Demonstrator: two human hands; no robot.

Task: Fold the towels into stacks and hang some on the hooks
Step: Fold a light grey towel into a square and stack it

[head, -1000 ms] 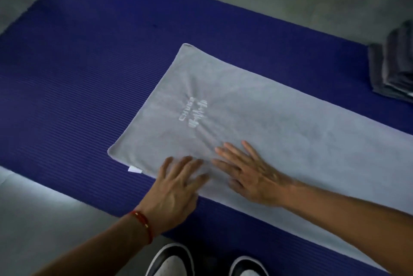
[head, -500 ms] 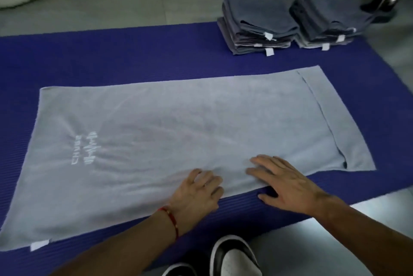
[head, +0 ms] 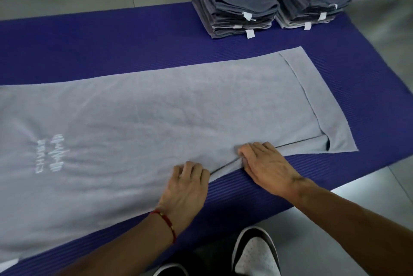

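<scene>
While pinching the near hem, better to lift both layers together. At the near edge, between the forearms, a black-and-white sneaker [head: 254, 253] on grey floor. Just beyond, left hand [head: 185, 188], red cord bracelet [head: 164, 223] at the wrist, palm down with fingers curled onto the near edge of the light grey towel [head: 156, 114]. Right hand [head: 266, 166] just to the right, fingers bent over the same edge where the upper layer parts from the lower; looks like a pinch, though whether cloth is actually gripped cannot be told.

Towel spread lengthways on the purple mat [head: 111, 43], folded once, upper layer falling short at the right end and leaving a strip of lower layer exposed. White embroidered logo [head: 52, 156] toward the left end.

Probably best: square that right end first, press creases outward, then bring one end across to the other with hems matched.

Far right, two stacks of folded dark grey towels [head: 237, 5], touching or nearly so, on the mat's far edge. No hooks in view.
</scene>
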